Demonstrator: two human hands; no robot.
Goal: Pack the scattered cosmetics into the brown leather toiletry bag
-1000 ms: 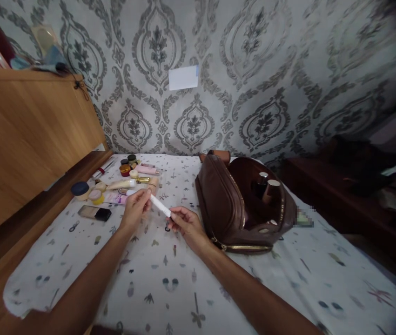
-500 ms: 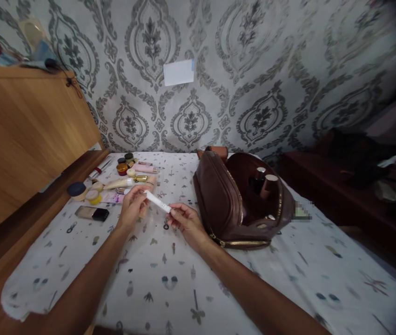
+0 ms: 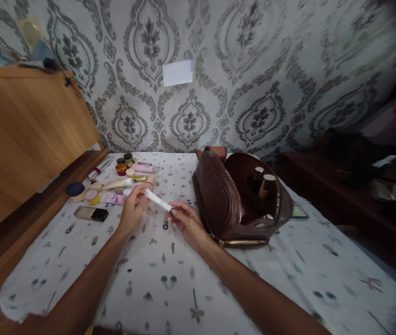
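"What do you have in your left hand (image 3: 133, 210)?"

"Your thumb and fingers pinch one end of a slim white tube (image 3: 158, 200)."

"And your right hand (image 3: 186, 221)?"

"It grasps the opposite end, so the tube spans the gap between your two hands, slanting down toward the right one. You hold it over the middle of the patterned cloth (image 3: 142, 274)."

"What stands beside your right hand?"

"A brown bag (image 3: 215, 200), unzipped, toward the cloth's far edge. You can see a dark bottle (image 3: 255, 181) with a silvery cap inside, next to a pinkish-brown bottle (image 3: 265, 188)."

"And past your left hand?"

"Near the cloth's left edge you have a flat bottle (image 3: 84, 212) lying down, its black cap toward you on the right. Just beyond it sit a yellow jar (image 3: 94, 201) and a blue-lidded jar (image 3: 75, 190). Closer to the far left corner, you see an amber jar (image 3: 121, 169) and a pink tube (image 3: 142, 168)."
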